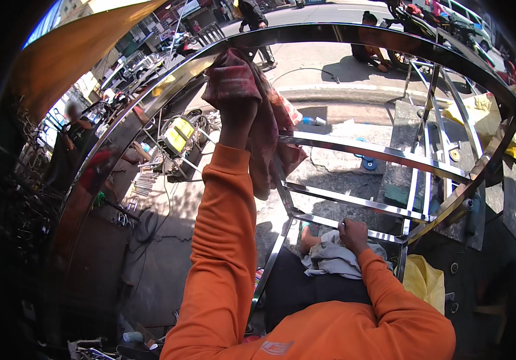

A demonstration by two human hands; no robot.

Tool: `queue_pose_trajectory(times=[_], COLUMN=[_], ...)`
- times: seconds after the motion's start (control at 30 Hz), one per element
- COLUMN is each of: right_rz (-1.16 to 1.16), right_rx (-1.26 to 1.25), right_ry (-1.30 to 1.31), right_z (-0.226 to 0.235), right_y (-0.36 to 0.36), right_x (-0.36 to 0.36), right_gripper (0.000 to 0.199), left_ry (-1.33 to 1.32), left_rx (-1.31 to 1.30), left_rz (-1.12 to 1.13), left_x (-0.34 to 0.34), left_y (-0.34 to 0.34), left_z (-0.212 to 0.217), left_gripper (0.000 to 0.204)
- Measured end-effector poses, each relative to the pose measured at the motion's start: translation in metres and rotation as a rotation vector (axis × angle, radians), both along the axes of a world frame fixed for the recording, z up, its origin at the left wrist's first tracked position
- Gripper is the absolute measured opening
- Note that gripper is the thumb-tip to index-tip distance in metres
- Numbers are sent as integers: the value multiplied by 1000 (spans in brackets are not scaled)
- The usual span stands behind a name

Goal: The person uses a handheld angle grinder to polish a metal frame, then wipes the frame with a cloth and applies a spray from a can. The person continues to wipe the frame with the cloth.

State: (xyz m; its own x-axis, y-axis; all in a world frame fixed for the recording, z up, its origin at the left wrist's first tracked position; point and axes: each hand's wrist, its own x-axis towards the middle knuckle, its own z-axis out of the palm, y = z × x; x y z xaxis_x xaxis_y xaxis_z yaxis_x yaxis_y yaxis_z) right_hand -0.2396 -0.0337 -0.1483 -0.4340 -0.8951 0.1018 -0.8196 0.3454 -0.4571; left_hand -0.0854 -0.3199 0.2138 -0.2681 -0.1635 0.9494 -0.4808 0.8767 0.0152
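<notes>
**A:** Which step is this, would you say?

**B:** Wiping down, by the look of it. The left hand (237,117), in the upper middle of the frame, is closed around a bunched red rag (252,102) and presses it against the wide polished steel arch (150,99) that curves across the top of the picture. The rest of the rag hangs down past the orange sleeve (228,240).

**A:** And the other hand?

**B:** The right hand (354,234) sits lower, right of centre, its fingers curled over one of the flat steel crossbars (354,204) of the frame. It seems to be steadying the piece. A grey cloth (336,258) is bunched just beneath it, touching the wrist; I cannot tell whether the fingers hold any of it.

**A:** So the shiny frame is the work itself?

**B:** I judge so. It fills the middle and right of the picture, with the arch above and the rungs stepping down toward the person's lap.

**A:** What does the next move call for?

**B:** Firm, even pressure along the curve, I think, with the lower hand bracing so the frame does not rock. The dangling rag could snag on a crossbar end.

**A:** Anything else around?

**B:** A yellow welding machine (177,138) stands on the pavement at left of centre, and a yellow cloth (423,279) lies at lower right.
</notes>
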Motion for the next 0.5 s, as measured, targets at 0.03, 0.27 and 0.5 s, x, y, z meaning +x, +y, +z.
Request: queue_pose_trajectory(times=[0.03, 0.27, 0.5], right_rz=[-8, 7, -69], right_rx=[15, 12, -657], right_ry=[-4, -42, -361], right_z=[-1, -1, 25], right_y=[0, 1, 38], right_x=[-1, -1, -3], right_gripper=[31, 28, 10], left_ry=[-26, 292, 132], left_rx=[-137, 370, 645], left_rz=[102, 34, 38], left_x=[-4, -6, 42], left_y=[4, 63, 78], left_z=[10, -72, -234], left_gripper=[41, 31, 28])
